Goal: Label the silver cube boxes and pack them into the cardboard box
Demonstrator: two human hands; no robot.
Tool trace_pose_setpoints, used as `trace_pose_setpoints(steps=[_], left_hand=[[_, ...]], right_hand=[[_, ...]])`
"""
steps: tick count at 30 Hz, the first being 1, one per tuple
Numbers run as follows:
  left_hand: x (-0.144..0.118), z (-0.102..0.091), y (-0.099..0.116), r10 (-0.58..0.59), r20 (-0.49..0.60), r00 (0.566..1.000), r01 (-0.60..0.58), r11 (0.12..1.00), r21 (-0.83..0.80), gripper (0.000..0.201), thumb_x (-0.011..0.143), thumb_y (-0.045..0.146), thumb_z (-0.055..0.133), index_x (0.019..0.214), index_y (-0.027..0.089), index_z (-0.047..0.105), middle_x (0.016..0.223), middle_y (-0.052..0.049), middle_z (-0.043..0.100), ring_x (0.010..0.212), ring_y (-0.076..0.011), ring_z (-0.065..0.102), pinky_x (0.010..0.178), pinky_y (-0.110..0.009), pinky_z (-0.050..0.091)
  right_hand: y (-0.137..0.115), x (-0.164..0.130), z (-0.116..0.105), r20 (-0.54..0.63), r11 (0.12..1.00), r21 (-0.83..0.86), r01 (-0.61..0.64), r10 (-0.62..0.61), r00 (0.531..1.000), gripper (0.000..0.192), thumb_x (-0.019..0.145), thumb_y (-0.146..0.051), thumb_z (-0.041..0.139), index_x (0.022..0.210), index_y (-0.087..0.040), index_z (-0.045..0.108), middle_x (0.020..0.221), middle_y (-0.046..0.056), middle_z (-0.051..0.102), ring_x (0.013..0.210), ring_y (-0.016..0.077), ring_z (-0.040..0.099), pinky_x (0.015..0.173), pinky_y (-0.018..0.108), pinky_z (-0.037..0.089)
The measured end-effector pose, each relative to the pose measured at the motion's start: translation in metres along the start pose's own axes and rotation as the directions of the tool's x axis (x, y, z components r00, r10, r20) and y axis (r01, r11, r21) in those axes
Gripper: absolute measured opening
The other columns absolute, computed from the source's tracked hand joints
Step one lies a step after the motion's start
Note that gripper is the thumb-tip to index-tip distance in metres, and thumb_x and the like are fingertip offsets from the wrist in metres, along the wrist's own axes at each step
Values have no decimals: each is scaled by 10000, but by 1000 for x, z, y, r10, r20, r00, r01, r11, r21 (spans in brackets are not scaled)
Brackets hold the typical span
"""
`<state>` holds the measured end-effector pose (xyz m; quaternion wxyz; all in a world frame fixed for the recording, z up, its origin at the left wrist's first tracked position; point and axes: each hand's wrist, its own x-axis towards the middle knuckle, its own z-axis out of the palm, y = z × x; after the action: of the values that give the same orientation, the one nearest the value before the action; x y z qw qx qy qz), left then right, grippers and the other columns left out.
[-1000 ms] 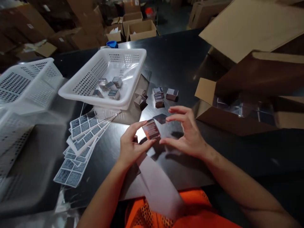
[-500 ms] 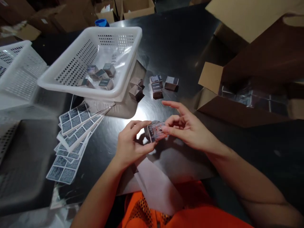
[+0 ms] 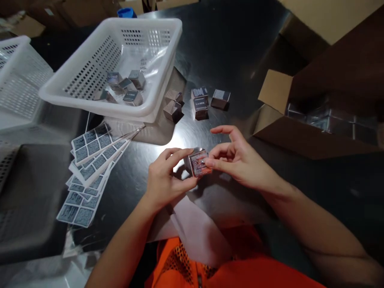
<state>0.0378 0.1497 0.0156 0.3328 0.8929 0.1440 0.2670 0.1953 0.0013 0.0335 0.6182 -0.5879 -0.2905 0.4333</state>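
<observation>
Head view: the left hand (image 3: 163, 180) pinches a small silver box (image 3: 198, 162) above the dark table (image 3: 228, 48), while the right hand (image 3: 237, 158) presses its label (image 3: 200, 165). Best to smooth outward, keeping edges square.

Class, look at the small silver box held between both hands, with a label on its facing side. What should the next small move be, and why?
Probably press the label flat. The left hand grips the small silver box, and the right hand has its fingertips on the label, which already lies on the facing side. Rubbing across it would likely seat it before the box goes anywhere.
</observation>
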Motion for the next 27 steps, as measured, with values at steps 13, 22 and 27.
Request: trace_pose_setpoints(steps=[13, 22, 27], left_hand=[[0, 0, 2, 3, -15, 1000, -3, 1000, -1, 463, 680, 261, 854, 1124, 207, 737, 1039, -40, 754, 775, -128, 693, 592, -200, 535], [-1, 2, 2, -4, -17, 1000, 5, 1000, 15, 452, 687, 301, 858, 1114, 211, 739, 1034, -39, 757, 765, -123, 693, 548, -190, 505], [0, -1, -1, -51, -17, 999, 51, 998, 39, 486, 679, 345, 881, 1126, 220, 740, 1025, -27, 774, 757, -134, 690, 556, -216, 486]], right_hand=[[-4, -1, 4, -23, 999, -10, -32, 31, 999, 621, 771, -316, 842, 1200, -267, 396, 739, -72, 693, 639, 131, 676, 595, 242, 480], [1, -2, 9, -103, 989, -151, 1, -17, 995, 618, 784, -361, 829, 1207, -261, 390, 710, -77, 674, 573, 125, 625, 526, 231, 443], [-2, -2, 3, -334, 827, -563, -11, -216, 917, 661, 662, -366, 936, 1147, -257, 500, 567, -140, 455, 491, 99, 477, 502, 233, 342]])
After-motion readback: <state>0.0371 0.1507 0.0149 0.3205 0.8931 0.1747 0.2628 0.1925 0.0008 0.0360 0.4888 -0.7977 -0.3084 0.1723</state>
